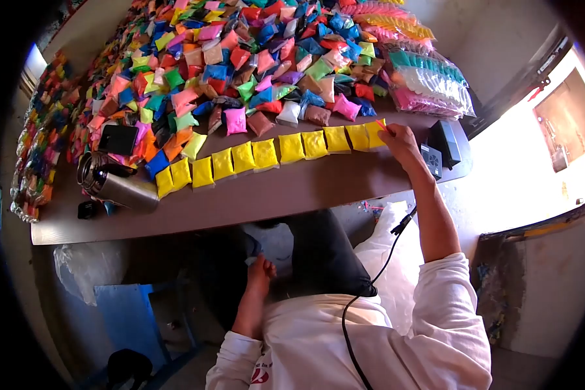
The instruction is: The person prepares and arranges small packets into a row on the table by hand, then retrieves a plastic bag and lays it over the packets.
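Note:
A row of several yellow packets lies along the front of the brown table. My right hand is at the right end of this row, its fingers closed around a thin pinkish-red stick whose tip lies over the last yellow packet. What kind of stick it is I cannot make out. Below the table edge, over my lap, my left hand is closed. A small pale bit shows at its fingers, too dim to name.
Behind the row rises a big heap of coloured packets. Stacked packet strips lie at the back right. Black boxes stand at the right end. A metal jug lies at the left. A black cable crosses my right side.

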`<state>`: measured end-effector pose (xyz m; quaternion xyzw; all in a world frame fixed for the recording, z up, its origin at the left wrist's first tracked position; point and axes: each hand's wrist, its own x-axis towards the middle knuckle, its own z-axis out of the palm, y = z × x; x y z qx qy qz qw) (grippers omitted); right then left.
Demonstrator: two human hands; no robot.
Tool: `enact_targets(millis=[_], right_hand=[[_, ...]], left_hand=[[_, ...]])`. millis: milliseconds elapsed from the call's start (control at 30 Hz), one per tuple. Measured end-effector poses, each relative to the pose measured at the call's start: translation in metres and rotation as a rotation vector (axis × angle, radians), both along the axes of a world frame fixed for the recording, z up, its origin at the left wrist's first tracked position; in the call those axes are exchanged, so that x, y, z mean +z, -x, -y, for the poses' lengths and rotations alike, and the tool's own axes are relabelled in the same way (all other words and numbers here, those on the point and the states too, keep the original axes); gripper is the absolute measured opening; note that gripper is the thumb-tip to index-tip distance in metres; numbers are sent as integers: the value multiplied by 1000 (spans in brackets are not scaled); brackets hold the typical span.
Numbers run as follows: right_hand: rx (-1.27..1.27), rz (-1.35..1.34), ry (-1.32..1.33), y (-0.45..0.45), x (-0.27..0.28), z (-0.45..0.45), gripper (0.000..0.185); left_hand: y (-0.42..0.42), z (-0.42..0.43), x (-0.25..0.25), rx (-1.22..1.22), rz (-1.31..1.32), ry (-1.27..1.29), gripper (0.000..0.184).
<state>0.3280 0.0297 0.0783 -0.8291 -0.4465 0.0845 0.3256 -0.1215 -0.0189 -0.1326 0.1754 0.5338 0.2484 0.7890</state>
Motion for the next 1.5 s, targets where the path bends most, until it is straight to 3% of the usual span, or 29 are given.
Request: enact_targets(millis=[133, 233, 433, 633, 767, 1100, 1267, 1500], right_hand=[[-15, 87, 49, 0, -9, -2, 28], [-51, 101, 42, -2, -13, -2, 28], [-90, 55, -76, 12, 3, -6, 28], [22, 25, 44, 41, 15, -24, 37], [36, 71, 77, 41, -12, -29, 35], [-4, 27, -44, 72, 16, -38, 24], [198, 71, -9, 110, 15, -66, 24], [238, 86, 57, 120, -8, -67, 26]], left_hand=[[-6, -4, 5, -3, -40, 6, 36], [-11, -5, 4, 139, -40, 100, 32], [-11, -2, 0, 25, -6, -1, 26], [-13, -2, -2, -34, -20, -49, 28], [-14, -2, 5, -66, -55, -48, 26], [-12, -2, 11, -125, -14, -39, 30], [-14, -4, 2, -60, -12, -11, 29], [-11, -3, 3, -101, -34, -6, 30]])
